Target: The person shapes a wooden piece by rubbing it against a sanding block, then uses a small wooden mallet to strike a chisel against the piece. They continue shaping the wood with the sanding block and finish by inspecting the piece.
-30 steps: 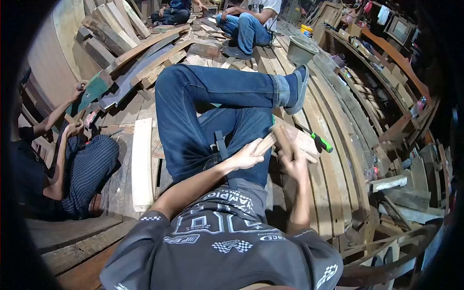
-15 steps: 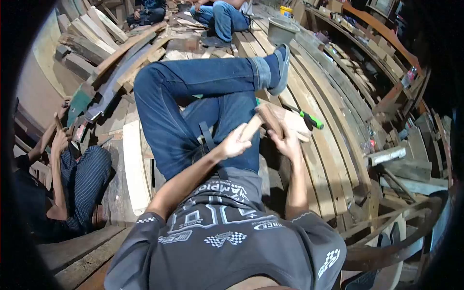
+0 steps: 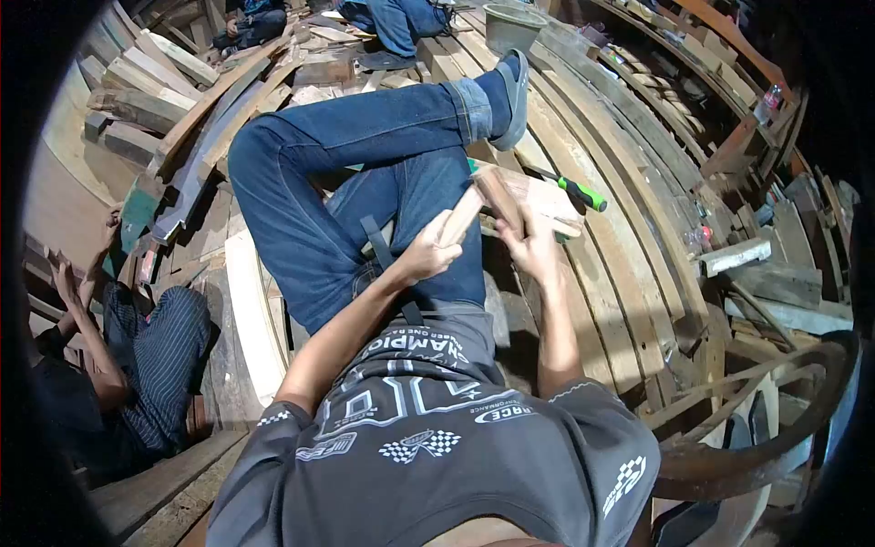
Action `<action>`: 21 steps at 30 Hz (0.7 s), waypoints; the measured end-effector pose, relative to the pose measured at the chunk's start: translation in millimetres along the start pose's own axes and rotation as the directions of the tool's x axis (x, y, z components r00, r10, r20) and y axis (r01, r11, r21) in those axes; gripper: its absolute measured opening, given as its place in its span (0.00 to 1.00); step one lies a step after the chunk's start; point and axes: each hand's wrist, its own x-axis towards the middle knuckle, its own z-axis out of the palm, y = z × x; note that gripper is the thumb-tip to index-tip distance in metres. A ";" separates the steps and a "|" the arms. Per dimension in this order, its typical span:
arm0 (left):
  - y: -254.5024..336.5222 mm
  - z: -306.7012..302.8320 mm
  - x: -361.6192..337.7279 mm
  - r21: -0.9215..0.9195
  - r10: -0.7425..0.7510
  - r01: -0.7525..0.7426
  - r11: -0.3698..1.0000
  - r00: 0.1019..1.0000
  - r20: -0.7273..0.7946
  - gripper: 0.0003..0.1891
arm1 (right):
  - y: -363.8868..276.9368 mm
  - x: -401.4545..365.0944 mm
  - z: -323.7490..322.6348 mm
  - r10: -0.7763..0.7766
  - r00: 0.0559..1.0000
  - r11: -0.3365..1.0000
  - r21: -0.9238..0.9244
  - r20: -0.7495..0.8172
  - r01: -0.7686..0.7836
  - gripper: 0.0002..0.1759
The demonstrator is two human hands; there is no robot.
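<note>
Pale wooden stick (image 3: pixel 460 217) is gripped by the left hand (image 3: pixel 427 253), its long axis slanted up-right against the darker wooden block (image 3: pixel 499 196) clasped by the right hand (image 3: pixel 533 248).

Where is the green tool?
In the head view, the green-handled tool lies on the planks, just past the right hand, on its right.
</note>
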 end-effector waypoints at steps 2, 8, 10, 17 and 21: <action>1.2 -0.5 -2.0 -0.089 -0.025 0.023 0.996 1.000 -0.014 0.22 | -13.3 -7.1 -5.4 -0.028 0.955 0.999 -0.008 0.294 0.032 0.27; 23.6 -7.5 -0.9 0.059 -0.072 0.071 0.996 0.997 0.013 0.19 | -20.2 -2.7 -5.0 -0.098 0.995 0.993 -0.065 0.008 0.098 0.26; 32.3 -14.9 -8.3 0.038 0.025 -0.026 0.999 0.999 0.021 0.28 | -48.4 -1.7 -8.1 -0.038 0.979 0.998 0.047 0.201 0.029 0.26; 97.2 -41.7 -69.5 0.157 -0.095 0.058 0.986 0.967 0.237 0.30 | -104.4 -21.0 9.6 -0.084 0.961 0.964 0.265 0.264 0.012 0.24; 83.9 -52.0 -81.0 0.162 -0.018 -0.030 0.986 0.958 0.285 0.36 | -122.1 -28.8 25.4 -0.047 0.966 0.938 0.345 0.254 -0.045 0.23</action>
